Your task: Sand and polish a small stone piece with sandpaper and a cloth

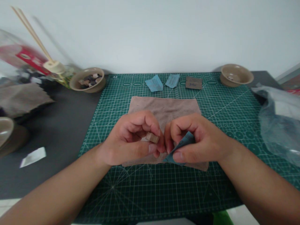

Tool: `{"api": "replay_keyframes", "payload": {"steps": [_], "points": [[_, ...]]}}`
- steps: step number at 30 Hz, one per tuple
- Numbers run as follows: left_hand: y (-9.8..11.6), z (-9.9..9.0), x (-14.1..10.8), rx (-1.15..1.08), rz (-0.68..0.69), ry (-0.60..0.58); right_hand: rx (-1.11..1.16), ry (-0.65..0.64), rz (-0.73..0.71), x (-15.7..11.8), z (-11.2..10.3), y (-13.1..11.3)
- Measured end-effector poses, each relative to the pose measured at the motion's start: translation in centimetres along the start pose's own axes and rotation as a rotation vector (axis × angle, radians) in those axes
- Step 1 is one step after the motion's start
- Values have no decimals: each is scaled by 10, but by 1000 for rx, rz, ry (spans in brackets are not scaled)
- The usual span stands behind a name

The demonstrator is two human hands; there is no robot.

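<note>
My left hand pinches a small light-brown wooden block between thumb and fingertips. My right hand grips a folded piece of blue sandpaper, and its fold sits close to the block. The fingers of both hands nearly meet in the middle, and the contact between paper and block is hidden. Under the hands lies a brownish cloth on a green cutting mat. Two blue sandpaper pieces and a brown abrasive sheet lie at the mat's far edge.
A ceramic bowl holds several small dark and light pieces at the far left of the mat. Another bowl stands at the far right. A plastic bag lies on the right, and a brown cloth lies on the dark desk.
</note>
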State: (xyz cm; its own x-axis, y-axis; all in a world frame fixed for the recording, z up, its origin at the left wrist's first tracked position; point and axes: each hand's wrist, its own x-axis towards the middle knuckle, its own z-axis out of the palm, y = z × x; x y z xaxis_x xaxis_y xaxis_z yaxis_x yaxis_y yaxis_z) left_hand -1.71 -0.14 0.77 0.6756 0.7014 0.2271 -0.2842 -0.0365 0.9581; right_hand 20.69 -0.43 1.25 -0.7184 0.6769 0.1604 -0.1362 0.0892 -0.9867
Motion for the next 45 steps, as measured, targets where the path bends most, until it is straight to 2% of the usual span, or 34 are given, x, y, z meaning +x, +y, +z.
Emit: {"api": "replay_keyframes", "payload": {"steps": [14,22,28,40,45], "points": [[-1,1,3,9,52,-15,-31,10,9,0,0,-2],[-2,-3,0,-146,-23,-12,-3,26,36,-2,0,0],[5,-5,1,-269,-66,-79,-5,28,-7,-1,1,0],[5,-4,3,-287,-59,-69,-22,19,7,-1,1,1],[5,-4,0,-332,-107,-90,-14,23,-1,-1,1,1]]}}
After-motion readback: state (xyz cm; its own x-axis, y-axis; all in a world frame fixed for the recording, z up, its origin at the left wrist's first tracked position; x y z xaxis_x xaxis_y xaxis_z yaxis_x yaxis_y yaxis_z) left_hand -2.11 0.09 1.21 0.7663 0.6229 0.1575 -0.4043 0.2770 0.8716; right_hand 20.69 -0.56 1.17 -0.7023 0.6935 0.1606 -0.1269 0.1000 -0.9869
